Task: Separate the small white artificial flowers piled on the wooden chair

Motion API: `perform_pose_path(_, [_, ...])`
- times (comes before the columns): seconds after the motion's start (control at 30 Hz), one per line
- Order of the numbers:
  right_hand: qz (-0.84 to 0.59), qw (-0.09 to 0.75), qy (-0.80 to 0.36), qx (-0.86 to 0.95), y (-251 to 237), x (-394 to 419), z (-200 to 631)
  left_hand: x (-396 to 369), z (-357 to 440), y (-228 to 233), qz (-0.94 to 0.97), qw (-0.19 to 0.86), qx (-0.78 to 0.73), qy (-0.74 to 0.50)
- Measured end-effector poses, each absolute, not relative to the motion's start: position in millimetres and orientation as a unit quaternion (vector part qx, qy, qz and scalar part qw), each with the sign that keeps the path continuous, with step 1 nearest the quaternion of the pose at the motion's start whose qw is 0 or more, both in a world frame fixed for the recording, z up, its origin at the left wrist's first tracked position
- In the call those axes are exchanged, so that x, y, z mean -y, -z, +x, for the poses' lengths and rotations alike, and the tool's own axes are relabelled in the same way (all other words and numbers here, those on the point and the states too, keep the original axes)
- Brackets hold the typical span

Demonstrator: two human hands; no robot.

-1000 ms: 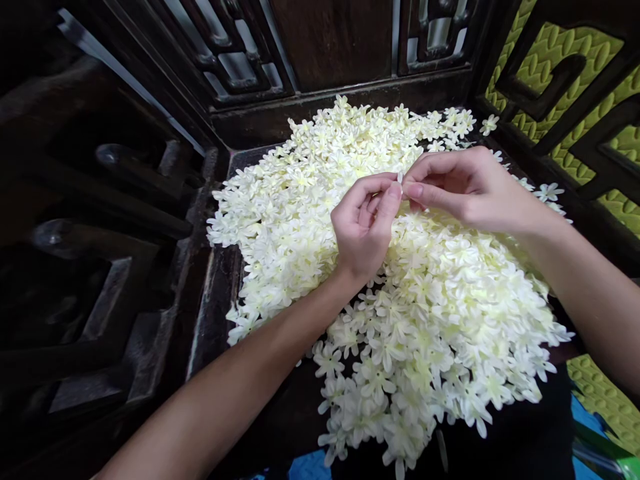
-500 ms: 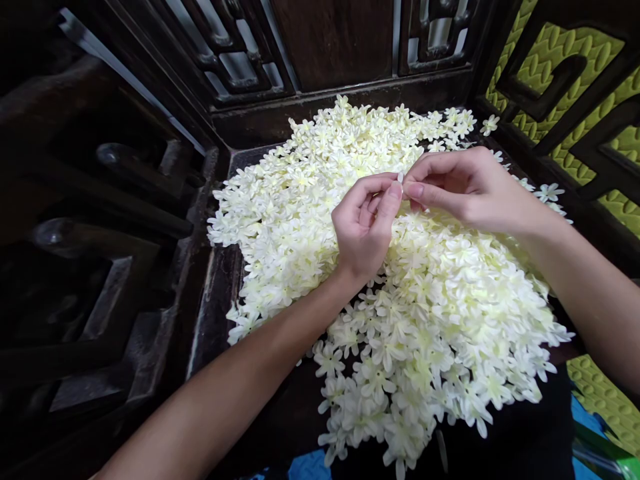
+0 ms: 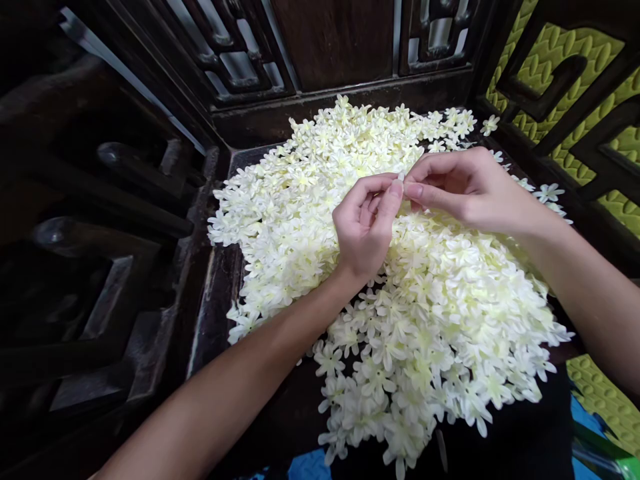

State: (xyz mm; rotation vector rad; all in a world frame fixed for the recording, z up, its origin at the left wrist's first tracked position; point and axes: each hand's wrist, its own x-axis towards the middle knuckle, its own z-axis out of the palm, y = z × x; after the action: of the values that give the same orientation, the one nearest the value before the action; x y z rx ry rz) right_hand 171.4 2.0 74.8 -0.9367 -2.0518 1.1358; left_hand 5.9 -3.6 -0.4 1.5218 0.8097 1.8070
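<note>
Loose white flowers (image 3: pixel 295 220) with pale yellow centres lie heaped on the dark wooden seat. Above the middle of the heap, my left hand (image 3: pixel 367 220) is closed in a pinch, thumb against forefinger. A sliver of a white flower (image 3: pixel 401 177) shows at its fingertips; the rest is hidden. My right hand (image 3: pixel 457 190) meets it from the right, its thumb and forefinger pinched together at that same flower. The two sets of fingertips almost touch.
Dark carved wooden panels (image 3: pixel 345 47) rise behind the heap, with more latticework (image 3: pixel 115 293) at the left. Yellow textured matting (image 3: pixel 575 60) shows through the right-hand lattice. Blue matting (image 3: pixel 310 465) and a green object (image 3: pixel 600 447) appear below.
My left fingertips have shifted very slightly right, and less of the white flower shows between them. My right hand and the heap look the same.
</note>
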Motion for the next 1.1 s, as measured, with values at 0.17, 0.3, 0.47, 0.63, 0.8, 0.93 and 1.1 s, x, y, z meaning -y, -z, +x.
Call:
perform_pose_path(0.17, [-0.356, 0.301, -0.425, 0.776, -74.9, -2.1, 171.1, 3.4, 5.8, 1.3, 0.578, 0.320, -0.307, -0.685])
perform_pose_path(0.3, [-0.352, 0.301, -0.425, 0.778, -74.3, -2.9, 171.4, 3.5, 5.5, 1.2, 0.580, 0.320, -0.307, -0.683])
perform_pose_path(0.47, [-0.358, 0.298, -0.425, 0.776, -74.2, -3.3, 171.5, 3.9, 5.2, 0.3, 0.582, 0.321, -0.312, -0.679])
perform_pose_path(0.63, [-0.346, 0.304, -0.434, 0.774, -72.9, -3.7, 172.1, 4.8, 5.4, -0.5, 0.583, 0.321, -0.332, -0.669])
perform_pose_path(0.8, [-0.342, 0.304, -0.431, 0.777, -72.1, -4.1, 172.6, 5.0, 5.2, -0.3, 0.587, 0.315, -0.341, -0.663])
perform_pose_path(0.93, [-0.351, 0.297, -0.428, 0.778, -72.5, -3.5, 172.0, 4.8, 4.9, -0.7, 0.590, 0.314, -0.340, -0.662])
perform_pose_path(1.1, [-0.347, 0.300, -0.423, 0.781, -72.8, -3.2, 171.0, 4.8, 5.1, -1.3, 0.585, 0.320, -0.329, -0.668])
